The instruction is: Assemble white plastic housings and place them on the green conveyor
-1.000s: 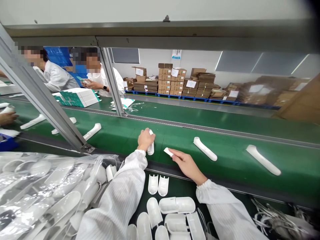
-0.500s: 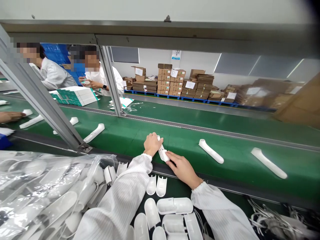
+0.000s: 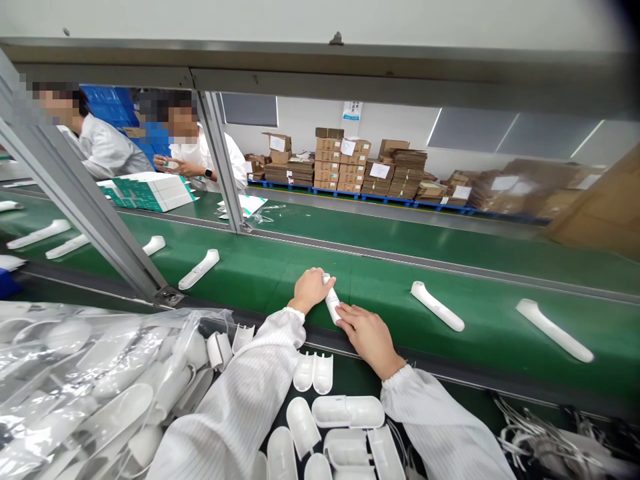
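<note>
At the far left a clear plastic bag [image 3: 75, 387] of white housing shells slumps on the bench [image 3: 360, 380], hard against a slanted aluminium frame post [image 3: 85, 213]; beyond the post, several white handle-shaped housings [image 3: 199, 269] lie spaced along the green conveyor belt [image 3: 250, 267], and two co-workers in white coats [image 3: 200, 157] handle small boxes on the far side, beside a stack of green-and-white cartons [image 3: 150, 192]; near the middle, the left hand [image 3: 311, 290] is closed in a grip around the upper end of a white thermometer housing [image 3: 332, 305] that rests on the near edge of the belt; just to its right, the right hand [image 3: 367, 333] lies flat with its fingertips [image 3: 345, 315] pressing the lower end of that same housing, so it touches rather than clasps; it looks as though the two halves are being pressed together, with the part steadied against the belt; the next move seems to call for firm, even pressure along the seam and then a clean release onto the belt; below the hands, loose white half-shells [image 3: 313, 372] and covers [image 3: 349, 411] lie on the dark bench; further right, two more finished housings [image 3: 437, 305] lie well apart on the belt; stacked cardboard boxes [image 3: 350, 167] line the back wall, and a tangle of white cables [image 3: 540, 433] sits at the lower right.
</note>
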`<state>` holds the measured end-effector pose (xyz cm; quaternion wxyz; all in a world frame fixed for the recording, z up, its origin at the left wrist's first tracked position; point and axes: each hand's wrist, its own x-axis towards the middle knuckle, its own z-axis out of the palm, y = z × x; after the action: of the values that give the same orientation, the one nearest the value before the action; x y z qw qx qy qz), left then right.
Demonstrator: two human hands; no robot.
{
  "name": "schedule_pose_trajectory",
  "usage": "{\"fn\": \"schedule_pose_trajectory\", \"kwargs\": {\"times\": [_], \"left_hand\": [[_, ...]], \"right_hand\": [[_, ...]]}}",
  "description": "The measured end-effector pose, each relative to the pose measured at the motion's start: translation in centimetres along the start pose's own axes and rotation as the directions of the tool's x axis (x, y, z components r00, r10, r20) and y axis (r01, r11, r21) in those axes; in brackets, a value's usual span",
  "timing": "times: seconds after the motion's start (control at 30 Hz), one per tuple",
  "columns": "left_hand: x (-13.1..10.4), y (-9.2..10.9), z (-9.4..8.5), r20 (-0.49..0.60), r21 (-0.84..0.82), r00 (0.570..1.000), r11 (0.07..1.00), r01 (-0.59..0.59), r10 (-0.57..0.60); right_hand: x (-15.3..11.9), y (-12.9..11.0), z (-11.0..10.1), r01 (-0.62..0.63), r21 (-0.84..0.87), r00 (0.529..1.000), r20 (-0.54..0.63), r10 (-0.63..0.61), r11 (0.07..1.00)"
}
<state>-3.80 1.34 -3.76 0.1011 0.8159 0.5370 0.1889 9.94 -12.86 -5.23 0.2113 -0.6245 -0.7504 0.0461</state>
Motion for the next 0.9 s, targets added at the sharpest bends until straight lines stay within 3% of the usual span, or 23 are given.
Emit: {"fn": "schedule_pose_trajectory", "kwargs": {"times": [0.17,0.3,0.4,0.5,0.63,0.7,0.8,0.83,0.9], "left_hand": [[-0.1,0.6,0.4,-0.005,-0.024,0.999,0.999,-0.041,0.041],[-0.5,0.4,1.2,-0.028,-0.109,0.991,0.985,-0.130,0.127],[-0.4,-0.1,1.3,-0.045,-0.195,0.988,0.968,-0.156,0.150],[-0.1,-0.8,0.9,-0.090,-0.222,0.991,0.968,-0.115,0.097],[0.1,-1.3,0.4,-0.126,-0.191,0.990,0.978,-0.079,0.056],[0.0,-1.2,0.4,-0.128,-0.166,0.990,0.983,-0.078,0.057],[-0.2,-1.0,0.2,-0.122,-0.128,0.991,0.989,-0.067,0.051],[-0.1,-1.0,0.0,-0.123,-0.113,0.992,0.992,-0.056,0.042],[0.1,-1.4,-0.8,-0.140,-0.077,0.990,0.996,-0.038,0.027]], "right_hand": [[-0.3,-0.1,-1.0,-0.080,-0.043,0.996,0.025,0.081,0.996],[0.0,-0.7,-1.5,-0.219,-0.059,0.975,0.015,0.220,0.974],[0.2,-0.6,-1.6,-0.227,-0.127,0.973,0.009,0.230,0.966],[0.3,0.8,-1.8,-0.229,-0.159,0.973,-0.015,0.230,0.960],[0.0,3.5,-2.4,-0.359,-0.186,0.932,-0.019,0.362,0.915],[0.0,3.6,-2.8,-0.393,-0.236,0.918,-0.041,0.395,0.889],[0.0,1.2,-3.6,-0.345,-0.250,0.938,-0.114,0.327,0.905],[0.0,-0.2,-4.0,-0.308,-0.210,0.951,-0.072,0.300,0.928],[-0.3,-3.1,-4.8,-0.225,-0.091,0.964,0.122,0.235,0.970]]}}
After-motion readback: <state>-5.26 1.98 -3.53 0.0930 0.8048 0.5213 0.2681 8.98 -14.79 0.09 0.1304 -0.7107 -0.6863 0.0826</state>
